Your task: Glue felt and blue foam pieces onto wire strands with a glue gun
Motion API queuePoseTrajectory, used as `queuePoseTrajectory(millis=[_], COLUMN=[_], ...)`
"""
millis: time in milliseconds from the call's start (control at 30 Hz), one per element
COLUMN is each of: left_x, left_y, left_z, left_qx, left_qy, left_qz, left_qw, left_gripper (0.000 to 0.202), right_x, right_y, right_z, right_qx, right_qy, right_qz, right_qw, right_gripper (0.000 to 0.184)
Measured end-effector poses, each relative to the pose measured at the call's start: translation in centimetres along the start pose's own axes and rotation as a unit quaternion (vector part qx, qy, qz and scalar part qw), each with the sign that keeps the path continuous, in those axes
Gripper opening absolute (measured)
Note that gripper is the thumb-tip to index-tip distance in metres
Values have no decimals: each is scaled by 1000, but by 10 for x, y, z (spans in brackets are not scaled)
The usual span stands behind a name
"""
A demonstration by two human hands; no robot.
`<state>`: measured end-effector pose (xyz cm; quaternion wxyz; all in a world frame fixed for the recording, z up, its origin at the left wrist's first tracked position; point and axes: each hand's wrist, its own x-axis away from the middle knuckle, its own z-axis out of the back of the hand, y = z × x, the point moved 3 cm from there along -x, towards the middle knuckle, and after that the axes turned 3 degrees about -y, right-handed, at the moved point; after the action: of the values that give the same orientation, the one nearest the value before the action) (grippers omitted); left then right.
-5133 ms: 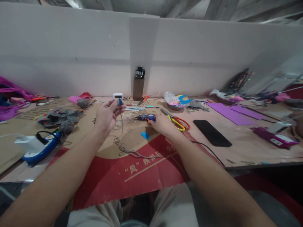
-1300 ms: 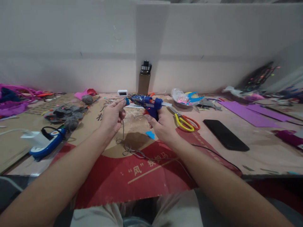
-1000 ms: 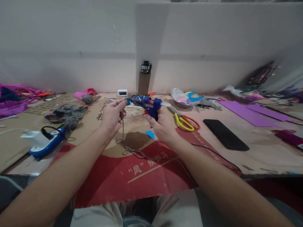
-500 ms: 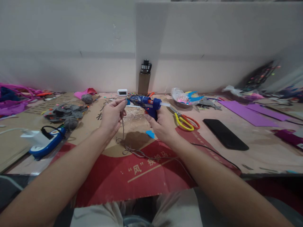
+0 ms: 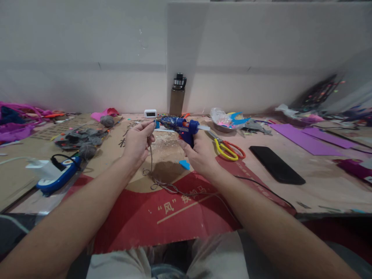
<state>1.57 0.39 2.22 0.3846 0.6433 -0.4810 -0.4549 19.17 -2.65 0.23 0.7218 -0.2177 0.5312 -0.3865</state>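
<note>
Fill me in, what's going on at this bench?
A person's right hand grips a blue hot glue gun, nozzle toward the left hand, which pinches a small blue piece. Gray yarn trails from that hand onto the cardboard. Scissors lie nearby.

A glue gun (image 5: 180, 126), scissors (image 5: 220, 142), purple sheets (image 5: 300, 140) and cluttered worktable (image 5: 328, 176) mark a craft workshop.

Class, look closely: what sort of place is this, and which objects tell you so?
Probably a craft workspace. The clues are a blue plastic glue gun in the right hand, metal scissors with one yellow and one red handle, and flat, bright purple sheets.
</note>
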Motion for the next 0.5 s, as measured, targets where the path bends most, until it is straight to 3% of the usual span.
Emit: queuePoseTrajectory(millis=[500], left_x=[0], left_y=[0], left_z=[1], left_qx=[-5], left_qy=[4], left_qz=[-2], left_qw=[1000], left_gripper=[7], right_x=[0], right_y=[2], right_z=[0], right_qx=[-23], right_qy=[-10], right_qz=[-23], right_qw=[999], right_gripper=[26])
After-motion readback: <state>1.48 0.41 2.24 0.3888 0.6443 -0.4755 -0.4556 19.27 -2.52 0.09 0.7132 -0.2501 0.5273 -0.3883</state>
